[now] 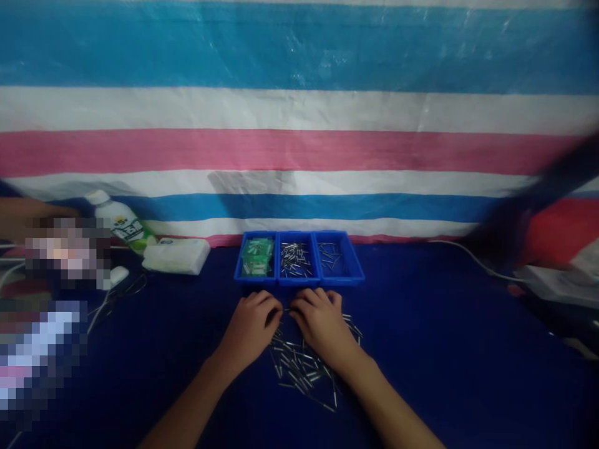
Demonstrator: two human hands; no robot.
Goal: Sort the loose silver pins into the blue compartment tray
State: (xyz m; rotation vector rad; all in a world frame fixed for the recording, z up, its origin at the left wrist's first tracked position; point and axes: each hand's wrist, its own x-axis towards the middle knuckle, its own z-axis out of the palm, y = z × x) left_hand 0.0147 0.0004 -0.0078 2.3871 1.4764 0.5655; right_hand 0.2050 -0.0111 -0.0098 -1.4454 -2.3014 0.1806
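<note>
Both hands, left hand (250, 324) and right hand (321, 321), rest with fingers curled on the table (444, 362); what they pinch cannot be told. Many loose pins (302, 368) lie beneath them; some pins fill the trays (299, 259) just beyond.

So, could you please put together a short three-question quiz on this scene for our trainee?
1. True or false: the three blue bins stand side by side beyond the left hand and right hand.
2. What fills the leftmost bin? A) green parts B) screws C) water
3. Fill in: the loose metal pins lie on the dark ____ table cover.

Key:
1. True.
2. A; the other two bins hold metal pieces.
3. Blue; the pile lies under and just behind the curled fingers of both hands.
</note>
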